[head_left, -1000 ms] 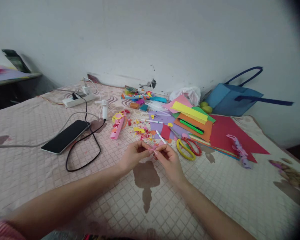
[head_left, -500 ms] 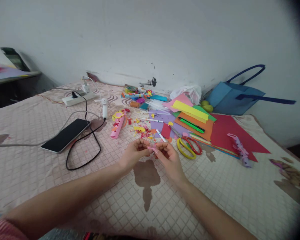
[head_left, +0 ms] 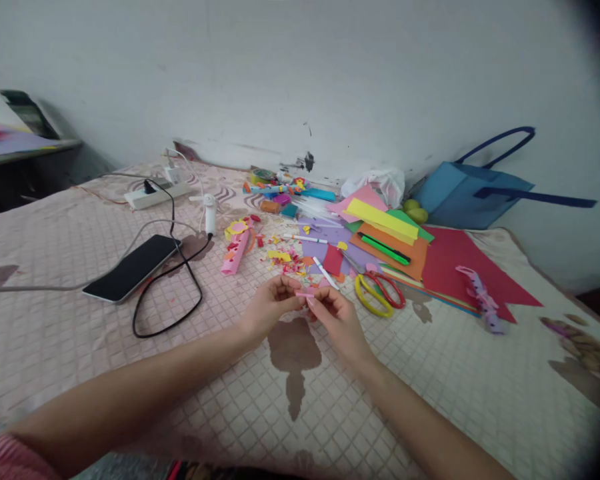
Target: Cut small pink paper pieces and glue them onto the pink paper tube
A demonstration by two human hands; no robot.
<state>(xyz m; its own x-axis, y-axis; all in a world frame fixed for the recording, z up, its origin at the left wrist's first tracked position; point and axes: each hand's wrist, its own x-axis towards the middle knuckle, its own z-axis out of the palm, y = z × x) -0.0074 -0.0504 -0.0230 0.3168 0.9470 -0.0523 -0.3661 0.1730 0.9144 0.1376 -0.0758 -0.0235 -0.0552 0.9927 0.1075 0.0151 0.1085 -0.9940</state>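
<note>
A small piece of pink paper point(head_left: 305, 293) is pinched between both hands, above the quilted cover. My left hand point(head_left: 271, 303) grips its left end with thumb and fingers. On its other end, my right hand point(head_left: 336, 317) is closed in the same way; fingers partly hide the paper. Just right of my right hand lie scissors point(head_left: 377, 293) with yellow and red handles. Beyond my fingertips, paper scraps point(head_left: 287, 260) in red, yellow and pink are scattered, and a white marker point(head_left: 326, 273) rests beside them.
Coloured paper sheets point(head_left: 415, 257) are stacked at the right, with a green cutter point(head_left: 385, 249) on top. A blue bag point(head_left: 473, 193) stands by the wall. On the left are a black tablet point(head_left: 133, 270), a looped cable point(head_left: 200, 297) and a power strip point(head_left: 157, 195). A pink paper roll point(head_left: 236, 253) lies mid-left.
Both hands stay in nearly the same place. The pink paper between the fingertips now looks flatter and more level, and the right fingers have shifted slightly. The view has moved a little.
</note>
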